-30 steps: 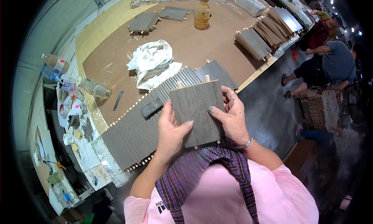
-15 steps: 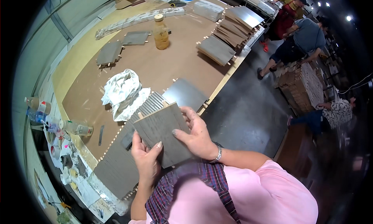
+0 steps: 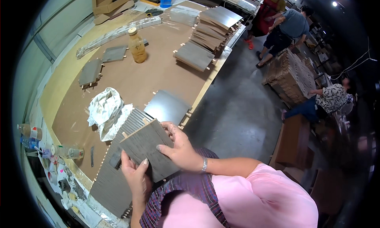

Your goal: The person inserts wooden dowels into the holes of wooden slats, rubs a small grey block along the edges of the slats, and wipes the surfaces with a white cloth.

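Biggest first: tabletop, brown surface, its long near edge running down to where we stand. Row of packed grey boards lies along that near edge toward the lower left corner, pale peg ends sticking out. Pile of boards sits up at the far right corner, overlapping and uneven. One loose panel lies flat by the near edge, between pile and row.

Cloth, white and crumpled, is just beyond the row. Our board is held tilted above the row and near edge, two pegs on its upper end. Left hand is partly closed on its left side, thumb on the face; right hand grips the right side likewise, fingers behind.

Amber bottle stands upright toward the far edge. Clear bottle is at the left edge. Dark block sits on the row, partly hidden. Thin strip lies beside the row.
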